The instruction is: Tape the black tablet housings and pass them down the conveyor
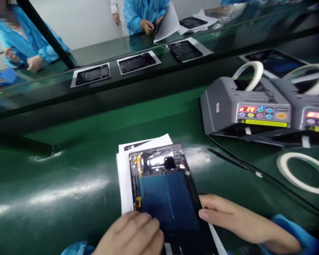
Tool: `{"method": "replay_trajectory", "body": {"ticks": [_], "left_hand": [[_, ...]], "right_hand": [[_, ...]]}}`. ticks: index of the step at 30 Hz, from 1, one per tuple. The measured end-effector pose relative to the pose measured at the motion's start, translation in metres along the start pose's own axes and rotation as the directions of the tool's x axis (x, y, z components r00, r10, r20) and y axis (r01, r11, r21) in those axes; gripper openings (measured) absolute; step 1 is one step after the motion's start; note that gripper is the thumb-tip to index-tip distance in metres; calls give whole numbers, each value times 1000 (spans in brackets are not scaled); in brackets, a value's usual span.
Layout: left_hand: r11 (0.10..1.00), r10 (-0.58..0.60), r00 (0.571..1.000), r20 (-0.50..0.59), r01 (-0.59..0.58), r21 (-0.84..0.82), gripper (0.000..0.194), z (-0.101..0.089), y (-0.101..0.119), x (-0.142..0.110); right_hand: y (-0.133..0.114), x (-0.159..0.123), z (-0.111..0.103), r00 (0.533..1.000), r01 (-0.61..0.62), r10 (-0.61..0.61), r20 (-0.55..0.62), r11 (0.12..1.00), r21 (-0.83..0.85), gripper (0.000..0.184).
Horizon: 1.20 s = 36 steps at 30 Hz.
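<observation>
An opened tablet point(159, 157) lies at a slant in front of me, its dark battery point(170, 198) and orange ribbon cables exposed. Under it are white paper sheets point(124, 184), and part of another black panel point(134, 145) peeks out among them. My left hand point(133, 233) is closed over the tablet's lower left edge, fingers bent and tips hidden. At the right edge, my right hand point(228, 216) grips the tablet, thumb and fingers close together. The tablet's lower end runs out of view.
Two grey tape dispensers point(228, 102) with lit displays stand at right, near a loose tape roll point(304, 173), black tweezers point(227, 158) and a cable. Tablet parts on paper point(138, 63) line the raised shelf. Beyond it, people in blue sleeves point(134, 17) work. A post base point(46, 152) is at left.
</observation>
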<state>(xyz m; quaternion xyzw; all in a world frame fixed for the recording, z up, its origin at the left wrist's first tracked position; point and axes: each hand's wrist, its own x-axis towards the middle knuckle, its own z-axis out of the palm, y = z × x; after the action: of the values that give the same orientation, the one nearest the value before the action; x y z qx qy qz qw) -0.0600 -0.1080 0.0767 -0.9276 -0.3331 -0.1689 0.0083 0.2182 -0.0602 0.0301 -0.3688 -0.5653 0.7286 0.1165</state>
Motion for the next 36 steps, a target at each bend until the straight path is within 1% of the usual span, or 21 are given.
{"method": "replay_trajectory", "body": {"ticks": [2, 4, 6, 9, 11, 13, 15, 19, 22, 25, 26, 27, 28, 29, 30, 31, 32, 33, 34, 35, 36], "left_hand": [[991, -121, 993, 3, 121, -55, 26, 2, -10, -8], [973, -221, 974, 41, 223, -66, 30, 8, -23, -10], [952, -299, 953, 54, 301, -56, 29, 16, -38, -7], [918, -396, 917, 51, 397, -14, 28, 31, -65, 1], [903, -429, 898, 98, 427, 42, 24, 38, -83, 8], [898, -439, 881, 177, 435, 65, 20, 42, -98, 14], [899, -430, 868, 246, 436, 32, 18, 42, -107, 19], [906, -391, 865, 313, 422, -36, 19, 38, -115, 25], [914, -357, 873, 332, 399, -68, 25, 34, -121, 30], [917, -332, 897, 291, 379, -121, 31, 30, -128, 39], [918, -327, 901, 284, 374, -129, 31, 29, -131, 43], [920, -323, 901, 290, 370, -126, 32, 30, -133, 47], [923, -319, 897, 307, 367, -116, 32, 32, -135, 50], [925, -315, 891, 328, 365, -103, 32, 34, -137, 53], [927, -313, 885, 346, 363, -91, 31, 38, -138, 55], [928, -313, 883, 349, 362, -84, 31, 41, -139, 56], [929, -315, 889, 331, 361, -86, 30, 45, -139, 55], [929, -317, 902, 294, 358, -96, 29, 47, -139, 53], [930, -317, 916, 244, 351, -110, 28, 50, -138, 50], [932, -315, 930, 187, 341, -123, 27, 51, -137, 47], [936, -310, 941, 133, 326, -131, 25, 51, -136, 43]], "right_hand": [[8, -3, 1, 1000, -19, 20, 1, 999, -38, 44], [16, -2, 4, 997, -53, 49, -64, 996, -72, 46], [22, -1, 9, 989, -80, 64, -130, 989, -122, 46], [26, -2, 13, 982, -107, 65, -178, 966, -235, 46], [26, -2, 15, 976, -123, 49, -214, 930, -346, 47], [26, -1, 17, 966, -137, 13, -260, 874, -466, 47], [26, 1, 19, 957, -142, -33, -289, 815, -562, 46], [25, 4, 21, 944, -156, -97, -316, 711, -686, 46], [22, 6, 23, 935, -168, -128, -330, 659, -733, 46], [20, 7, 28, 919, -147, -195, -343, 637, -756, 45], [19, 8, 29, 908, -137, -235, -346, 614, -777, 44], [18, 7, 29, 885, -127, -307, -350, 565, -815, 43], [18, 7, 27, 845, -124, -402, -352, 494, -861, 43], [18, 5, 23, 789, -138, -504, -352, 414, -900, 41], [17, 3, 15, 718, -172, -599, -354, 340, -925, 38], [17, 1, 4, 639, -222, -679, -361, 287, -932, 32], [18, -2, -11, 558, -279, -739, -377, 261, -924, 24], [18, -5, -29, 488, -337, -773, -405, 262, -904, 14], [19, -7, -49, 412, -396, -806, -424, 261, -881, 8], [20, -9, -69, 344, -443, -836, -428, 258, -859, 13], [20, -11, -88, 294, -492, -855, -426, 247, -835, 19]]}}
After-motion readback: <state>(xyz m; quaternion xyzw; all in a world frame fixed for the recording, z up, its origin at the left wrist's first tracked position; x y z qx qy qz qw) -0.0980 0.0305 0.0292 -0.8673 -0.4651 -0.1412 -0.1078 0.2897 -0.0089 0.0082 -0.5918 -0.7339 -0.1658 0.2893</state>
